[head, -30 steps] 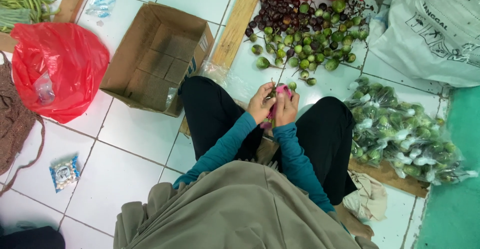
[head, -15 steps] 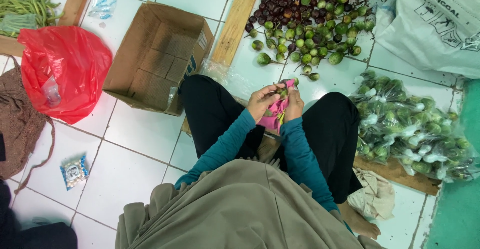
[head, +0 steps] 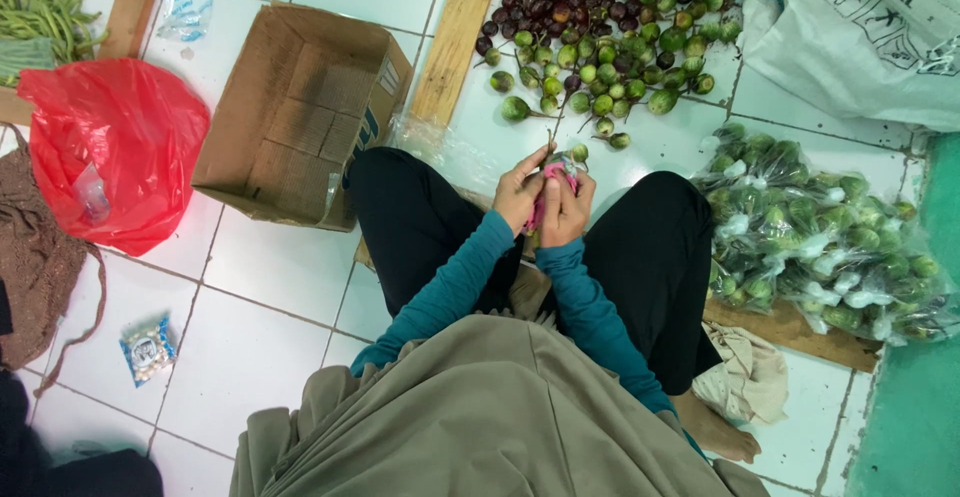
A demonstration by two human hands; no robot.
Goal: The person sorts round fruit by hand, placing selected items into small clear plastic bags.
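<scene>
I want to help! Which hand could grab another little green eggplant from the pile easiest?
Probably the right hand: it sits slightly closer to the loose eggplants. The left hand grips the pink bundle too, so it's close.

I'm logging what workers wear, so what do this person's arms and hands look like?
Both arms wear snug teal long sleeves reaching the wrists. The left hand and right hand are bare: no gloves, and no rings or watch can be made out.

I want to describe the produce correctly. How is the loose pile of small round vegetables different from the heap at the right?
The loose pile lies bare on the white floor, mixing dark purple and green pieces. The heap at the right is packed in clear tied bags and looks all green. The loose pile lies ahead of the hands; the heap beside the knee. Both hold small round vegetables.
</scene>
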